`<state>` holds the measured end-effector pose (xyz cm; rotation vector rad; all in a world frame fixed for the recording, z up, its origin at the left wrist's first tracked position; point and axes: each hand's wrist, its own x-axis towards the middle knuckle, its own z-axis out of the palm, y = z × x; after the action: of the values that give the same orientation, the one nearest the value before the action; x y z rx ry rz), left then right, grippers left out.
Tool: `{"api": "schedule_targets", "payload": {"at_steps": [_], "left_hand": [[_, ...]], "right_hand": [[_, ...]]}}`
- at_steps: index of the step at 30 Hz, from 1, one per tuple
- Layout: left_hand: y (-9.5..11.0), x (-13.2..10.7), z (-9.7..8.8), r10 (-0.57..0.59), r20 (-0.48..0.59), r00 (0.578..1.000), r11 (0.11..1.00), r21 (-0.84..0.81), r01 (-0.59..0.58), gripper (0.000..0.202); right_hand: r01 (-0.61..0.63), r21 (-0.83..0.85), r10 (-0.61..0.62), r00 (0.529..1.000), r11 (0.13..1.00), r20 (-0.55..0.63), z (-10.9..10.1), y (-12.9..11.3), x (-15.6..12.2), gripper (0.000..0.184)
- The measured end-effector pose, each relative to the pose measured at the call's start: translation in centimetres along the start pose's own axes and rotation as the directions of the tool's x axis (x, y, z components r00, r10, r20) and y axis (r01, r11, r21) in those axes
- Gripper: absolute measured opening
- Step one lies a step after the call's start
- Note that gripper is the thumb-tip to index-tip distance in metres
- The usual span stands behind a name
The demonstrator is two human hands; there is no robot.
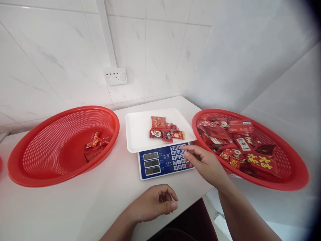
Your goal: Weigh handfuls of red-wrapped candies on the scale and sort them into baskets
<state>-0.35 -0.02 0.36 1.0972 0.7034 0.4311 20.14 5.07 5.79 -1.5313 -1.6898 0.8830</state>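
A digital scale (pixel 164 161) with a blue keypad panel stands on the white table, its white weighing tray (pixel 137 134) behind the panel. On the tray lies a small pile of red snack packets (pixel 167 130), some overlapping. My right hand (pixel 203 162) is over the right side of the keypad, fingers loosely extended and holding nothing; whether a fingertip touches a key I cannot tell. My left hand (pixel 156 204) rests near the table's front edge, below the scale, with loosely curled fingers, thumb apart and nothing in it.
To the left sits a red perforated basket (pixel 57 132) with several red packets (pixel 97 145) at its right side. Another red basket (pixel 293 167), close to the scale's right, is heaped with red packets (pixel 235 144). Behind is a tiled wall with a socket (pixel 115 76).
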Motion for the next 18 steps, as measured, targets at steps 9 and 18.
{"api": "schedule_targets", "payload": {"at_steps": [9, 18], "left_hand": [[-0.1, 0.0, 0.1, -0.015, 0.01, 1.0, 1.0, -0.001, 0.015, 0.041], [-0.7, 0.0, -0.2, 0.015, 0.039, 0.999, 1.0, 0.007, -0.015, 0.039]], "right_hand": [[0.017, -0.005, -0.016, 1.0, 1.0, 0.018, 0.1, 0.0, 0.0, 0.033], [0.162, -0.382, -0.252, 0.947, 0.91, -0.198, 0.2, -1.8, 4.1, 0.029]]}}
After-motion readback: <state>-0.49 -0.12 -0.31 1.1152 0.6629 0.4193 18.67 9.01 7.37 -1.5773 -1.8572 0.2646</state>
